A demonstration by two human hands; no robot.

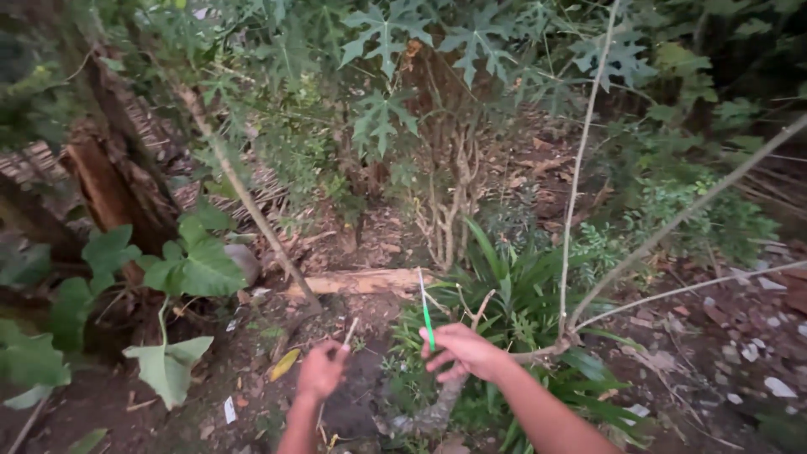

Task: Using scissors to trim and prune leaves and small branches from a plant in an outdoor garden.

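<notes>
Head view, looking down at garden ground. Right hand [461,351] clenched round a thin green stick-like tool [426,313], which points up and a bit left out of the fist; cannot tell what kind of tool it is. Left hand [322,370] closed on a short pale stick or handle [350,330], whose tip pokes up to the right; the rest is hidden in the fist. Hands near each other, not touching, with a gap of bare dark soil [357,395] between and below them.

Right hand sits just over a clump of long dark green strap leaves [513,303], which crowds it on the right and behind. A grey gnarled stem [437,408] runs below the right wrist. Thin bare pale branches [580,168] rise from just beside the right hand, one straight up and others slanting off to the right edge, so that side is fenced in.

Left of the left hand more open: dirt with a yellow fallen leaf [284,364] and white scraps. Further left, big broad green leaves [197,265] on low stalks. A pale split log [361,282] lies across the ground ahead of both hands. Behind it, a multi-stemmed shrub trunk [450,210] with lobed papaya-like leaves [387,38] overhead. A slanted thin trunk [244,193] crosses at upper left, with a broken brown stump [105,185] at far left. Right ground is reddish, with white stone chips [777,387].
</notes>
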